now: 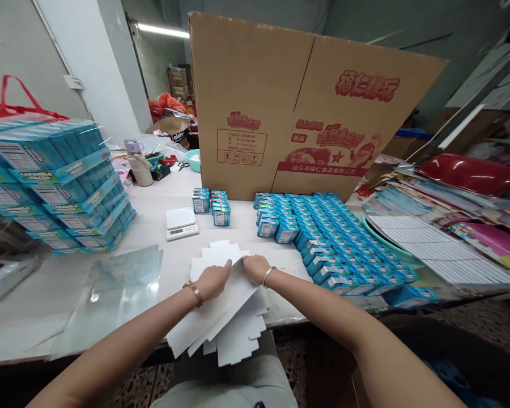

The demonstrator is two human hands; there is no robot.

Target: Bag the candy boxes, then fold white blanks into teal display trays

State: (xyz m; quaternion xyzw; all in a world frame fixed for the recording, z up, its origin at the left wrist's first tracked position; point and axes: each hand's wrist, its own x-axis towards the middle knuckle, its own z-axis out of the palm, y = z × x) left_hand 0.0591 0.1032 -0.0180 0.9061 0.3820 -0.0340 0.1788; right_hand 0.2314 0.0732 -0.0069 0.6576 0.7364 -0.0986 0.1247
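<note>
A fanned stack of flat white card blanks (pixel 225 317) lies at the near edge of the white table (pixel 153 224), partly hanging over it. My left hand (pixel 212 280) rests on top of the stack, thumb and fingers pinching the top sheet's far edge. My right hand (pixel 255 268) is closed on the same edge, right beside the left. Both wrists wear bracelets. More white blanks (pixel 215 253) lie just beyond the hands.
Many small blue boxes (pixel 323 238) cover the table to the right, with two short rows (pixel 212 205) further back. A white scale (pixel 181 223), clear plastic sheets (pixel 119 283), wrapped blue packs (pixel 59 181) at left, and a big upright carton (pixel 297 107) behind.
</note>
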